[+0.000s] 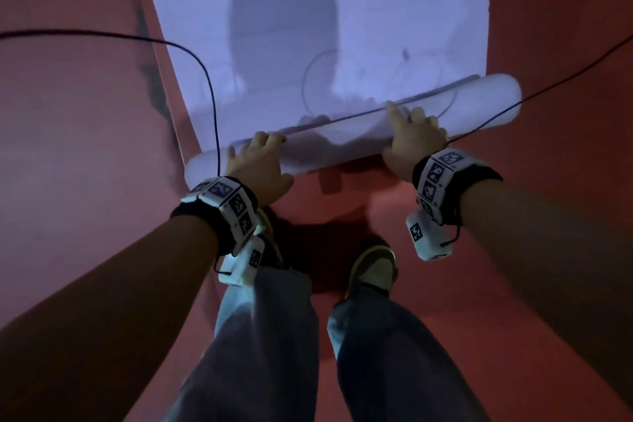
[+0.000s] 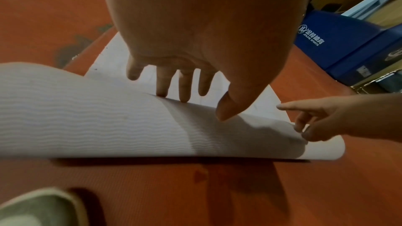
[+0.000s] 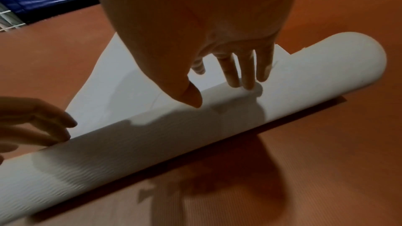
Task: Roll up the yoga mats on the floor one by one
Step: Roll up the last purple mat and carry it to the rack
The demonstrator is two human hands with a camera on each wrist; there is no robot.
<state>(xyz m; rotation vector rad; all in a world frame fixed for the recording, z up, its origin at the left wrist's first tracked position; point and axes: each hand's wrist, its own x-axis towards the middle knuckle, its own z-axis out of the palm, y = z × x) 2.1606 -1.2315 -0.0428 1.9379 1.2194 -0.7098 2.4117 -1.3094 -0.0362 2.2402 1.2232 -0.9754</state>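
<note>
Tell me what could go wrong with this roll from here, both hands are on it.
The roll sits skewed across the white mat, its right end further ahead, so it could wind into a cone. The left hand and right hand only press with straight fingers, no real grip, so the roll may spring loose. The black cable drapes over the left end and could get rolled in.

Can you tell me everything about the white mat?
The white mat looks soft like foam, with tiny wavy ridges outside. Its near end is rolled into a tube lying across the red floor; the rest lies flat. The left hand and right hand rest on the tube.
</note>
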